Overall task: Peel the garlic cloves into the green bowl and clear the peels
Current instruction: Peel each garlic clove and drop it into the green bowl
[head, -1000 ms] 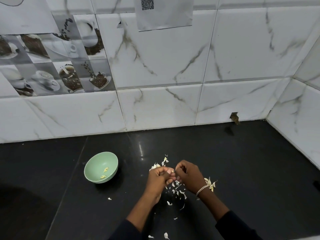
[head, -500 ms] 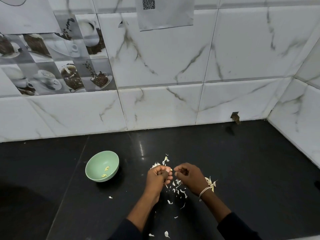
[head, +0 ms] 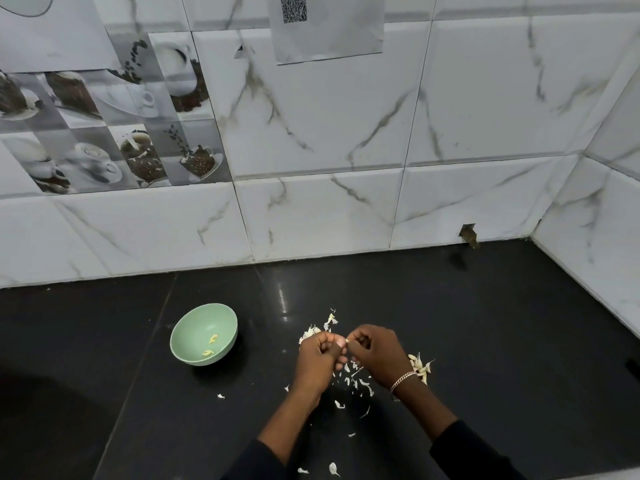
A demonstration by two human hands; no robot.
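Black counter (head: 485, 341), green bowl (head: 180, 329) w/ two peeled cloves (head: 213, 339) – right of it I see L hand (head: 317, 362) & R hand (head: 379, 355) back together, both pinching one clove (head: 343, 342), so peeling's ongoing, peels (head: 367, 390) uncleared.

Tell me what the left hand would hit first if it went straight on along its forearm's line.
Probably the garlic peels just beyond the left hand, then black counter up to the tiled wall. The hand may sit above the counter, so it might pass over them.
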